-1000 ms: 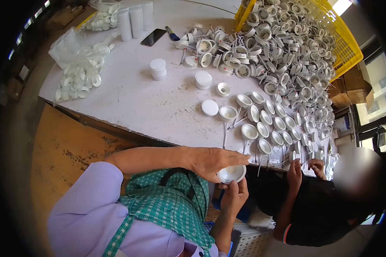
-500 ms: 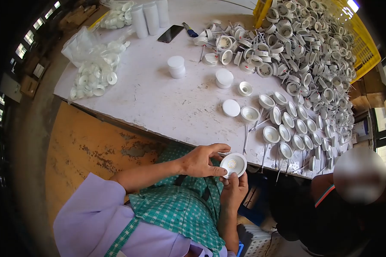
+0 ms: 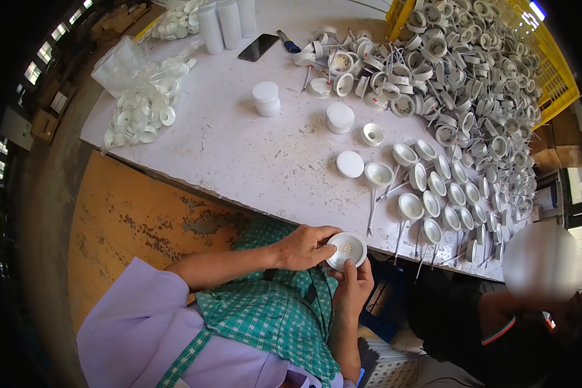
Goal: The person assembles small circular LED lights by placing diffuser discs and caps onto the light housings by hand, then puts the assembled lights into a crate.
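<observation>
Between my two hands is a round white downlight housing (image 3: 347,251), its hollow face turned up, with a ring of small LED chips on its floor. My left hand (image 3: 304,247) grips the rim from the left, its thumb reaching inside beside the chips. From below, my right hand (image 3: 354,288) pinches the near rim, thumb on top. Just past the table edge lie a similar open housing (image 3: 379,173) with a wire tail, a flat white disc (image 3: 350,164), a smaller cup-shaped piece (image 3: 372,134) and a stack of white discs (image 3: 339,118).
Rows of housings (image 3: 431,231) with trailing wires cover the table's right. Behind them a heap of housings (image 3: 459,84) spills from a yellow crate (image 3: 549,84). A bag of white parts (image 3: 142,116), a phone (image 3: 258,48) and a blue-handled tool (image 3: 288,43) lie farther back. Another person (image 3: 491,323) sits at right.
Both hands have shifted slightly left with the housing, and my left thumb now reaches farther into it. The other person's arm at right has moved down.
</observation>
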The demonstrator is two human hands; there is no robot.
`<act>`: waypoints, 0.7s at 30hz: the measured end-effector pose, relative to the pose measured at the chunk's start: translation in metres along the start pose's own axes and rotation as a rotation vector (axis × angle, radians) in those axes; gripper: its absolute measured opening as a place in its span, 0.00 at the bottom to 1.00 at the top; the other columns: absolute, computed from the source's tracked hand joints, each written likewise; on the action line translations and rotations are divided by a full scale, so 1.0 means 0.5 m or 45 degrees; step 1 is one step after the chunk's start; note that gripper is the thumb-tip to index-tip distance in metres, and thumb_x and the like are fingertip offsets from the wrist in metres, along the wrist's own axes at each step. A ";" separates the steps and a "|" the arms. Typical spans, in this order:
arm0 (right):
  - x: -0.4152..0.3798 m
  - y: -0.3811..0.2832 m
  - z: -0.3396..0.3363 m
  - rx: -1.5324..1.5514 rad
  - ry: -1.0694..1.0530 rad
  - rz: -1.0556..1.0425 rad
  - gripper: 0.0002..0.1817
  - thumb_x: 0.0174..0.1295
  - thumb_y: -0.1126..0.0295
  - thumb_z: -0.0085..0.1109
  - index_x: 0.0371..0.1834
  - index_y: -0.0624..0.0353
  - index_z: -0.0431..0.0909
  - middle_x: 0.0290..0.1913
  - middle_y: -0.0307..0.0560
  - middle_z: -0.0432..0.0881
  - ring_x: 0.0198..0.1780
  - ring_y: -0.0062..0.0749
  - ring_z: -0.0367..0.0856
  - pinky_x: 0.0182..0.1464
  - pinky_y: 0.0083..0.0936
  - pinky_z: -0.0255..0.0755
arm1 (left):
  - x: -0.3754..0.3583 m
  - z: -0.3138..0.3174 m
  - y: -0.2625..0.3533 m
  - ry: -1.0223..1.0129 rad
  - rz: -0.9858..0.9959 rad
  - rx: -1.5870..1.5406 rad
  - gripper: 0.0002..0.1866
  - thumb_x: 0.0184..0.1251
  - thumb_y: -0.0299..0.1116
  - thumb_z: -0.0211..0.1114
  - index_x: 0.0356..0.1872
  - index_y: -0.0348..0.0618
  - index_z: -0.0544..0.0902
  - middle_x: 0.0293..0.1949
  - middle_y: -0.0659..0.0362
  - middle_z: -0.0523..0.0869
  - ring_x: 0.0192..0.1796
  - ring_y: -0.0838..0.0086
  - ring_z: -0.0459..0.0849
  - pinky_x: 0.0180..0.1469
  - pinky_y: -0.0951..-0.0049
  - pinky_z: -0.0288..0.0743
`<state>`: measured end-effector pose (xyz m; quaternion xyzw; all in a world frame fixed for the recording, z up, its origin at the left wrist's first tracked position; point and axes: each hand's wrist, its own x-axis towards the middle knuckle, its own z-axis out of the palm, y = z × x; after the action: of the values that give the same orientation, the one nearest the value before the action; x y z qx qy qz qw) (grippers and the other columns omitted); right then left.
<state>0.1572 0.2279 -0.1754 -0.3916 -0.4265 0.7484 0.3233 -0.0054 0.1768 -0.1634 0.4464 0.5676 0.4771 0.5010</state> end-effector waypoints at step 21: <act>0.025 0.019 0.007 -0.412 0.029 -0.273 0.18 0.65 0.77 0.51 0.58 0.70 0.70 0.49 0.51 0.79 0.49 0.26 0.78 0.52 0.21 0.71 | -0.007 -0.003 0.003 0.115 -0.107 0.049 0.21 0.58 0.20 0.54 0.55 0.26 0.71 0.45 0.45 0.83 0.46 0.68 0.84 0.45 0.73 0.80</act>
<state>0.1464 0.2327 -0.1866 -0.3993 -0.5770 0.6267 0.3389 -0.0066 0.1735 -0.1611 0.4098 0.6168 0.4643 0.4858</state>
